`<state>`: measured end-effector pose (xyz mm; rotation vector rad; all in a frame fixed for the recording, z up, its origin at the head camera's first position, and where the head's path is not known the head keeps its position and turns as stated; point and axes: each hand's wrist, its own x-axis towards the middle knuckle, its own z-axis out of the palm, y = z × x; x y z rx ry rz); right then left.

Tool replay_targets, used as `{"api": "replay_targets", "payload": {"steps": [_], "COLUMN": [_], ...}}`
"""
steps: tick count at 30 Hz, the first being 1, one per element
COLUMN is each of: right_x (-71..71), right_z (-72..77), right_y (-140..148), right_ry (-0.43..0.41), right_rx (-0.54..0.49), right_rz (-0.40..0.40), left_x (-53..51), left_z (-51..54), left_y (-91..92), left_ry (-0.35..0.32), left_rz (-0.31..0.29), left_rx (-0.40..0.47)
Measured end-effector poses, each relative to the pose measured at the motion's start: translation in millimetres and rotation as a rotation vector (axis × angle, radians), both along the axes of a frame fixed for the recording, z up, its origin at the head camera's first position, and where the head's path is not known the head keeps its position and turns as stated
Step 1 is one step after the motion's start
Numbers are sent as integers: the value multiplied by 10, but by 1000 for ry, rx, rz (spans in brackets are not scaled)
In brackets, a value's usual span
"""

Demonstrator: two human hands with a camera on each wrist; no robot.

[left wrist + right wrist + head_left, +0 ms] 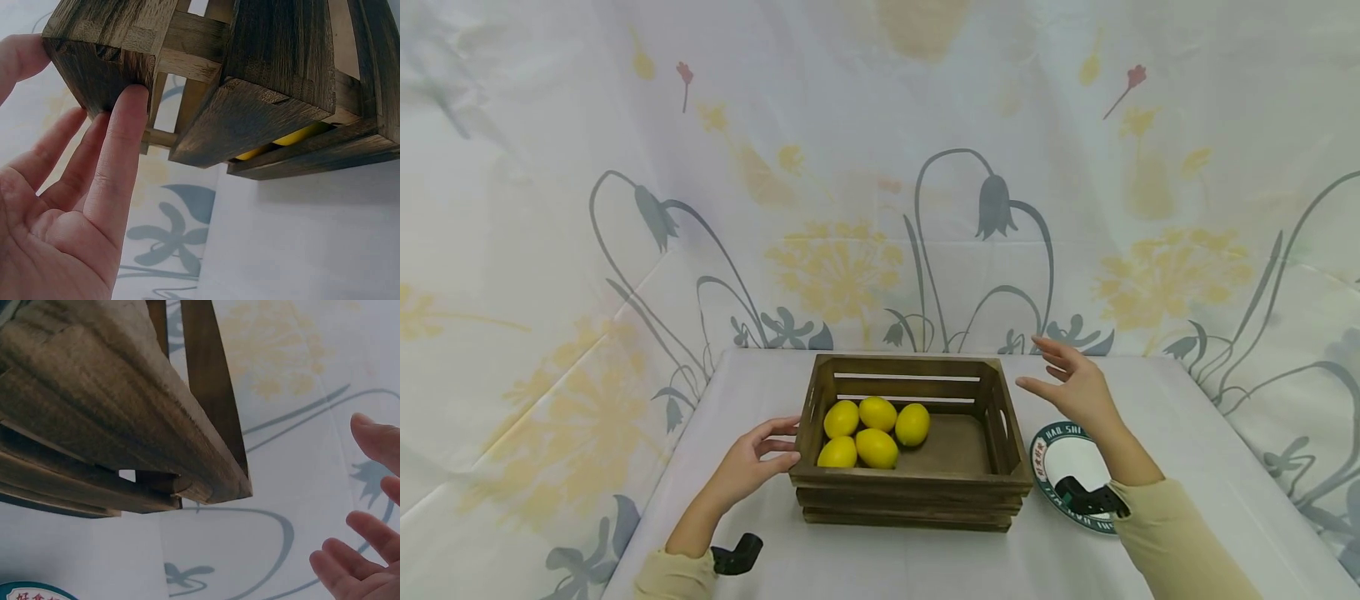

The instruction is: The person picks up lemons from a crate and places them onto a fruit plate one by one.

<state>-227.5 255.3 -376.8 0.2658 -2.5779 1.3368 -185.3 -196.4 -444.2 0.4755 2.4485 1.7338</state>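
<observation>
A dark wooden slatted crate (913, 483) sits on the white table, with several yellow lemons (877, 448) grouped in its left half. My left hand (747, 463) is at the crate's left end; its fingertips touch the wood, fingers fairly straight. In the left wrist view, extended fingers (115, 156) reach the end slat. My right hand (1078, 392) hovers in the air beyond the crate's right end, touching nothing, with thumb and fingers spread apart. The right wrist view shows a gap between that hand (365, 550) and the crate's edge (212, 469).
A round plate (1051, 446) with a green lettered rim lies right of the crate, partly hidden by my right forearm. The table (880, 562) is backed by a pale floral cloth (865, 167). Each wrist wears a black camera mount.
</observation>
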Motion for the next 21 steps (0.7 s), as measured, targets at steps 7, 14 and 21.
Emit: {"api": "replay_targets", "payload": {"steps": [7,14,21], "right_x": [-92,-162,-247], "right_z": [-36,-30,-38], "right_y": [-59,-134,-230], "right_ry": [14,24,-1], "right_rx": [-21,-37,-66], "right_rz": [65,126,156], "left_x": [2,12,31], "left_z": [-12,-10,-2], "left_y": [2,14,7], "left_ry": [-6,0,-3], "left_rz": [5,5,14], "left_rx": [3,10,1]}}
